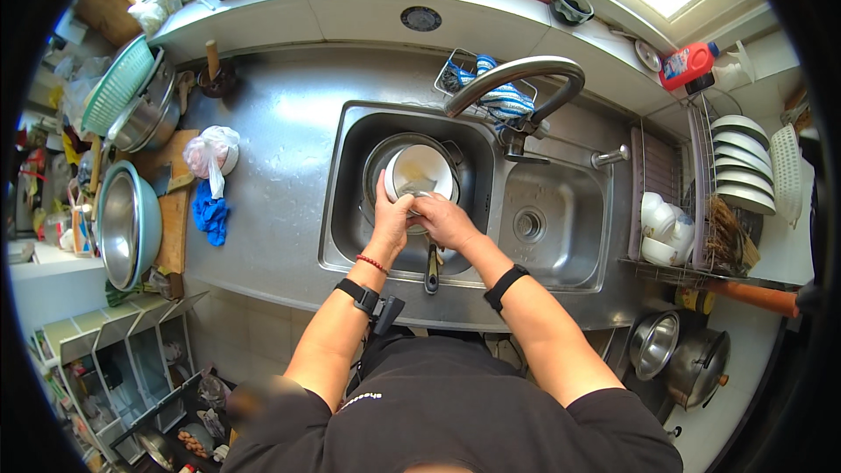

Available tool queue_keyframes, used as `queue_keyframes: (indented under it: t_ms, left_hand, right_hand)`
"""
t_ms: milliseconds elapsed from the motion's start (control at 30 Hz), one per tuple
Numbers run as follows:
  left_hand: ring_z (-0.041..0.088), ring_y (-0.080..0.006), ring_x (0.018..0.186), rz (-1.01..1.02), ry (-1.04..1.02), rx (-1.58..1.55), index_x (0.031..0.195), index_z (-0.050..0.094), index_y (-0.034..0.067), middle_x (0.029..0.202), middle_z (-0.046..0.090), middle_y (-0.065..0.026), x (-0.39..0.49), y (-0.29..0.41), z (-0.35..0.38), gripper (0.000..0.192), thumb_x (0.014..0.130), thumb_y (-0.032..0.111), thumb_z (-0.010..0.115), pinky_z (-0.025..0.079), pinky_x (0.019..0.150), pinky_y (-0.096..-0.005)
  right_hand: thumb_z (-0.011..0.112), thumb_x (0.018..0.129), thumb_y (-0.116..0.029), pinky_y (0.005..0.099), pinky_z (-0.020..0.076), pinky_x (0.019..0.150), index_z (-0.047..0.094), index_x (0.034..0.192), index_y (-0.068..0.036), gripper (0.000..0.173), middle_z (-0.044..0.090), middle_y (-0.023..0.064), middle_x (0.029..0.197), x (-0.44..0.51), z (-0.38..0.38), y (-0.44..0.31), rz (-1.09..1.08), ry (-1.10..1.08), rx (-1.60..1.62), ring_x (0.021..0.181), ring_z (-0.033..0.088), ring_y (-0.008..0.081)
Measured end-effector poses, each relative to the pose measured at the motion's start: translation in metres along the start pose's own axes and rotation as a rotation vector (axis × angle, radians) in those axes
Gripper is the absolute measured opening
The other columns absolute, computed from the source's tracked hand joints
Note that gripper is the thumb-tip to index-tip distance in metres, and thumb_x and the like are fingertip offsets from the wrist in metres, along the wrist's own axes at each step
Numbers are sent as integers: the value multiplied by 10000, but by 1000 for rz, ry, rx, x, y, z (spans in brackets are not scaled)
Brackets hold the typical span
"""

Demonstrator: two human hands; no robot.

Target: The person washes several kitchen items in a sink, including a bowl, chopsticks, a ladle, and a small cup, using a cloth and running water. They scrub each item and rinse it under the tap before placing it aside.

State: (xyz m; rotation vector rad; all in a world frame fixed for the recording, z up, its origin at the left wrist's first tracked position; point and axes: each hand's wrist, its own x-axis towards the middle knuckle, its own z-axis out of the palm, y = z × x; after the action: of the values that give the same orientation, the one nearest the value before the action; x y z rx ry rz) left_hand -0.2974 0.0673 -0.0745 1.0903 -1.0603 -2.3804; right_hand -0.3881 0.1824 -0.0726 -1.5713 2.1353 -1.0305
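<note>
A white bowl (420, 167) is tilted over the left sink basin (476, 210), with yellowish-brown residue or liquid inside it. My left hand (392, 213) grips its left and near side, the fingers reaching up along the outside. At the near rim my right hand (447, 218) pinches the bowl, close against the left thumb. Something small and shiny shows by the right fingertips, too covered to name. Under the bowl sits a round metal pan (376, 161), partly hidden. A dark-handled utensil (431, 269) leans over the basin's front edge.
The faucet (519, 69) arches over from behind the basins. A wire caddy (460, 60) holds a striped cloth (509, 102). Right of the second basin (558, 236) stands a dish rack (700, 190). Leftward lie a blue cloth (210, 215), a plastic bag (213, 148) and a basin (148, 223).
</note>
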Motion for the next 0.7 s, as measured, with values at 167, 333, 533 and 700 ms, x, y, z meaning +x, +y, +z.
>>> queue_keyframes:
  t_ms: [167, 333, 533, 700]
  left_hand:
    - [505, -331, 1161, 414, 147, 877, 1505, 319, 162, 1273, 464, -163, 10, 5, -8, 922, 666, 105, 700, 459, 967, -470]
    - [440, -377, 1099, 604, 211, 1269, 1492, 328, 144, 1244, 475, -170, 14, 14, -4, 976, 617, 211, 756, 370, 999, -449]
    - [449, -350, 1078, 791, 201, 1380, 1505, 304, 159, 1171, 508, -105, 15, 14, 9, 1027, 594, 252, 771, 355, 923, -494]
    - [475, -326, 1033, 955, 115, 1307, 1487, 327, 91, 1121, 535, -106, 3, 9, 12, 1034, 572, 279, 770, 345, 882, -468]
  right_hand:
    - [667, 737, 64, 371, 506, 880, 704, 998, -72, 296, 693, 108, 1002, -12, -26, 27, 204, 151, 59, 983, 637, 307]
    - [643, 857, 34, 293, 501, 860, 678, 1086, -19, 238, 673, 115, 1068, 4, -44, -11, 397, 539, 518, 952, 650, 204]
    - [668, 806, -55, 400, 453, 949, 698, 1058, -84, 255, 668, 108, 1103, 24, -36, -23, 25, 306, 54, 1065, 600, 304]
    - [600, 903, -214, 401, 435, 976, 696, 1063, -57, 244, 650, 120, 1143, 41, -19, 10, 156, 195, 109, 1099, 582, 321]
